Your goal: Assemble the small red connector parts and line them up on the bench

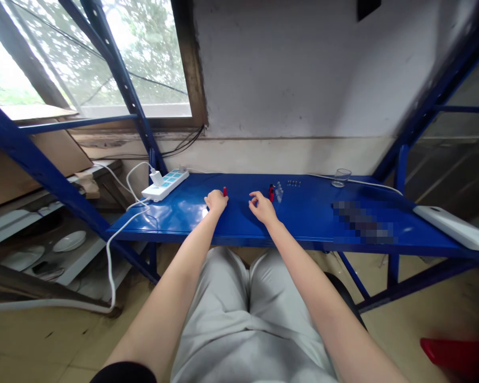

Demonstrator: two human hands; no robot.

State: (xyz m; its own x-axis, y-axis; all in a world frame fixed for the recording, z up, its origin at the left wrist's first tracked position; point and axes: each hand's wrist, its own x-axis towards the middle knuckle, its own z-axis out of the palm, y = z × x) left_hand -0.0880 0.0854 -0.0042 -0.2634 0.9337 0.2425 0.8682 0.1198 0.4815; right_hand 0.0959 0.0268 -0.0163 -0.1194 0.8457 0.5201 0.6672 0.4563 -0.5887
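In the middle of the frame, the left hand (216, 201) is above the blue table (311, 218), and its fingers are pressed together, seemingly pinching a small red tube (224, 191), whose upper end stands out beyond them. The right hand (262, 207), a little to the right of the centre, has its fingers loosely bent with a gap between them, and I see nothing inside. Just beyond it are dark-and-red pieces (271, 193) and, next to these, some clear vials (279, 192); a row of tiny parts (294, 183) lies farther to the right. I judge that the tube is light and stiff, perhaps rather smooth, so it could roll or slip; a gentle pinch around the middle of its side should be enough. The vials look more fragile, and one should hold them by the sides. A clear cup (341, 177) is at the right rear of the table.
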